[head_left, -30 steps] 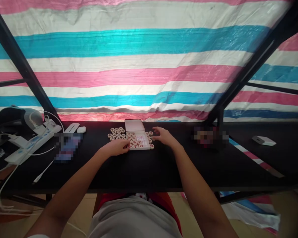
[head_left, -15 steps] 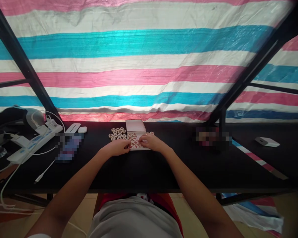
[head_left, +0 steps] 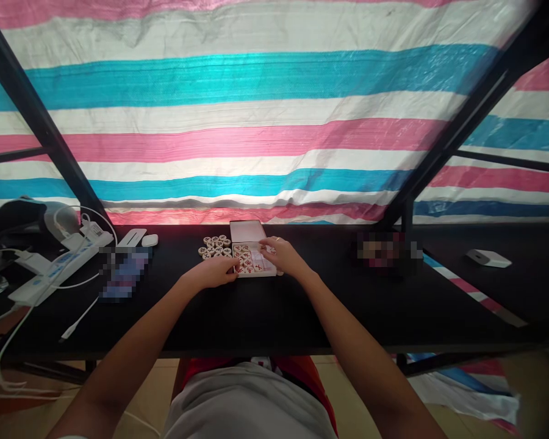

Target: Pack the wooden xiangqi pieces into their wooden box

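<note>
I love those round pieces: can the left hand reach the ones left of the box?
Probably yes: the left hand is just this side of those pieces, and nothing visible blocks the way.

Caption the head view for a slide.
Left hand at the left edge of an open box of round pieces, right hand over its right side, loose pieces beside it.

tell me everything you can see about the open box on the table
The box is pale, shallow and rectangular, perhaps plastic, lying flat on the black table. Its lid stands open at the far side, pale inside with a darker rim. Round pieces with red characters fill the left part; pinkish lines show on a pale surface at right. The left grip is at its near-left edge. The right grip covers part of the right side; contact there is unclear.
</note>
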`<state>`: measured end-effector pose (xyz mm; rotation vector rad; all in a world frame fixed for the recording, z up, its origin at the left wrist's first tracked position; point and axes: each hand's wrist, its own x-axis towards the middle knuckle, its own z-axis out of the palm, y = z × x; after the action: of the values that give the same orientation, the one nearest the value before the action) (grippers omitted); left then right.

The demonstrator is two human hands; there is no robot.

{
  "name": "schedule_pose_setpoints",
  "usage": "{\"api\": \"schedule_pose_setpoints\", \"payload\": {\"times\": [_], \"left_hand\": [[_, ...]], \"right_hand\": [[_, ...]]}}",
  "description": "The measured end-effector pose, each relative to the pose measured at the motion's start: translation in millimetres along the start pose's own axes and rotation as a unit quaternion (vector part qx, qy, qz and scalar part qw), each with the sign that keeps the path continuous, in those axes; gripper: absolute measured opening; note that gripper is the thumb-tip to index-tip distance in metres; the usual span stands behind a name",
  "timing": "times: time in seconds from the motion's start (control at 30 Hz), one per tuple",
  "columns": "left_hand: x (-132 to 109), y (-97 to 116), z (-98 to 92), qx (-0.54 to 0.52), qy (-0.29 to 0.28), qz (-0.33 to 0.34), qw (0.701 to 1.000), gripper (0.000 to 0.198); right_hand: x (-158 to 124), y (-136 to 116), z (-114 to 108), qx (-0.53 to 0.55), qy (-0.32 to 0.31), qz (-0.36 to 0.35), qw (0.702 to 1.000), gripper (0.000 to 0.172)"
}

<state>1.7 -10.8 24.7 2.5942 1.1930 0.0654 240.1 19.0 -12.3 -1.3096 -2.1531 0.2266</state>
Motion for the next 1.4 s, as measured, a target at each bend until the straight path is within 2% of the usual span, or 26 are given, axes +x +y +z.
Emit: {"api": "schedule_pose_setpoints", "payload": {"times": [0.13,0.27,0.4,0.5,0.57,0.67,0.73,0.93,1.23,1.4], "left_hand": [[-1.3,-1.8,-6.5,-0.005,0.029,0.007,1.000,0.019],[-0.5,-3.9,-6.4,0.003,0.020,0.004,1.000,0.019],[0.5,-2.8,-3.5,0.012,0.018,-0.002,1.000,0.020],[0.1,-1.2,-3.3,0.009,0.015,-0.008,1.000,0.020],[-0.2,-1.1,-3.4,0.006,0.014,-0.011,1.000,0.019],[-0.3,-2.4,-2.7,0.004,0.015,-0.006,1.000,0.019],[-0.1,-3.4,-1.9,0.004,0.015,0.000,1.000,0.019],[-0.3,-2.6,-2.1,0.008,0.014,-0.008,1.000,0.018],[-0.3,-2.4,-2.0,0.005,0.014,-0.008,1.000,0.019],[-0.7,-1.8,-2.4,0.005,0.014,-0.003,1.000,0.019]], "right_hand": [[-0.7,1.0,-4.5,0.015,0.007,0.009,1.000,0.025],[0.0,-1.5,1.3,0.022,-0.023,-0.011,0.999,0.023],[0.1,0.5,-5.9,-0.002,-0.001,0.012,1.000,0.025],[-4.0,20.1,-23.4,-0.022,0.031,0.070,0.997,0.027],[-9.7,40.0,-36.1,-0.033,0.025,0.132,0.990,0.029],[-20.1,66.2,-48.9,-0.032,-0.061,0.243,0.967,0.032],[-25.4,75.5,-50.9,-0.002,-0.110,0.270,0.957,0.034],[-26.3,76.9,-39.2,0.122,-0.149,0.244,0.950,0.048],[-22.0,72.8,-34.9,0.090,-0.112,0.226,0.964,0.051],[-20.2,76.4,-29.0,0.140,-0.138,0.217,0.956,0.046]]}}
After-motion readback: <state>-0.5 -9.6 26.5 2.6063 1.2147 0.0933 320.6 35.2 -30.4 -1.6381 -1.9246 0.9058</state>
